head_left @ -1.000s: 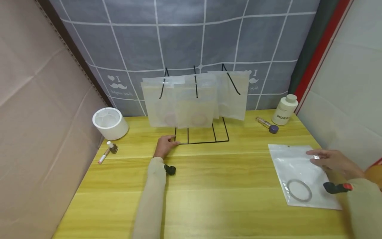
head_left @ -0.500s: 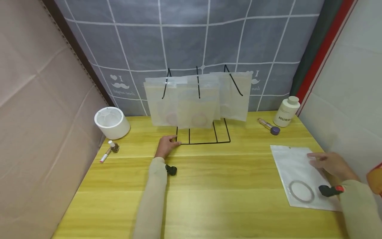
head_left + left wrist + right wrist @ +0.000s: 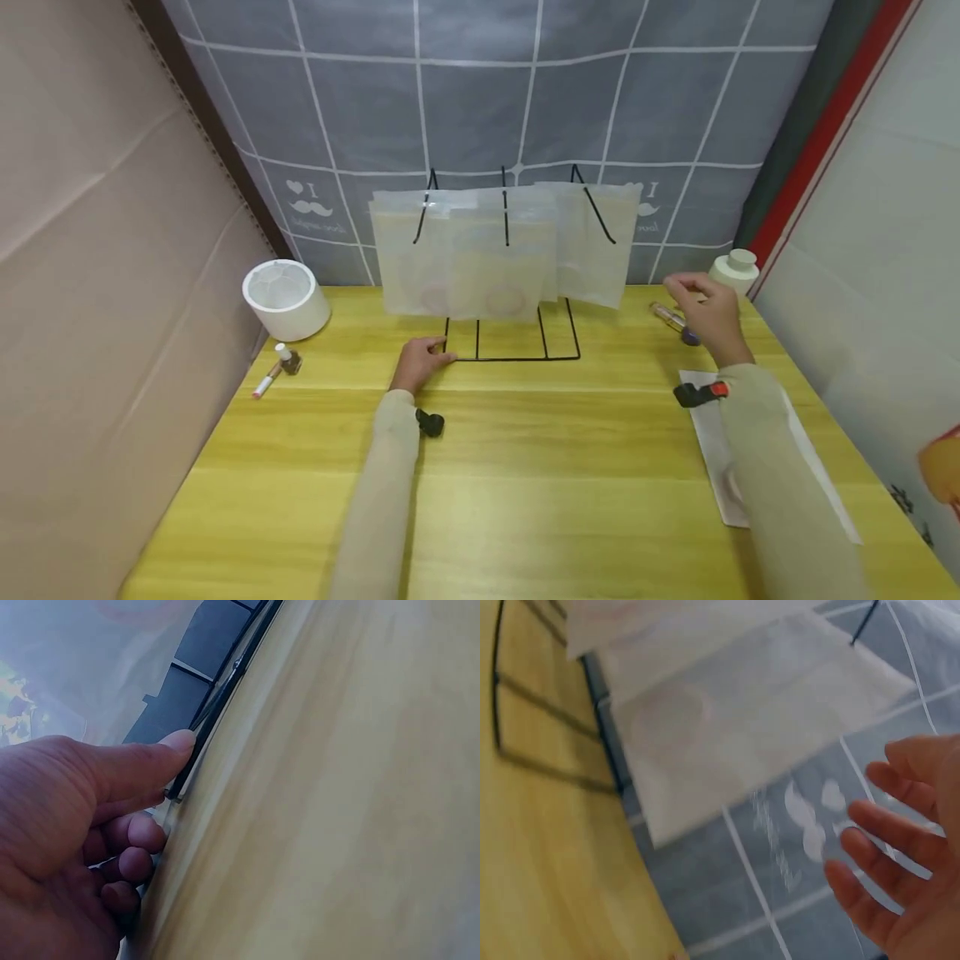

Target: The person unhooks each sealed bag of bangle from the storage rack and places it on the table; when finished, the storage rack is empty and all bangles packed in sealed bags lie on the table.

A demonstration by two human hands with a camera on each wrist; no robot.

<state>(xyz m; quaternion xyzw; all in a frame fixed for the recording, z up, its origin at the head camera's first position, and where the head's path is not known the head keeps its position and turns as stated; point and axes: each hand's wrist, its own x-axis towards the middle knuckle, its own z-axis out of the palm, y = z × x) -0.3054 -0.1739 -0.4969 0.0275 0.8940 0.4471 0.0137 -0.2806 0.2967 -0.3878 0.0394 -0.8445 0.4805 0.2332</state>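
A black wire display rack [image 3: 517,359] stands at the back of the table, with several translucent zip bags [image 3: 495,275] hanging from its hooks. Faint rings show through some of the bags. My left hand [image 3: 418,364] pinches the front left corner of the rack's base; in the left wrist view the thumb [image 3: 146,761] lies over the wire. Raised in the air right of the rack, my right hand [image 3: 711,321] has loosely bent fingers and holds nothing. Below it a white zip bag [image 3: 708,433] with a ring inside lies flat, partly hidden by the right sleeve.
A white bottle [image 3: 737,268] and a small purple-capped tube [image 3: 666,315] sit behind the right hand. At the left are a white round shade-like drum [image 3: 288,312], a small white-capped bottle [image 3: 289,359] and a thin white-and-brown stick [image 3: 267,380]. A grey cloth [image 3: 480,108] hangs behind.
My right hand has lifted off the flat bag and moved forward and left towards the rack, without the bag. The left hand keeps its grip on the rack's corner.
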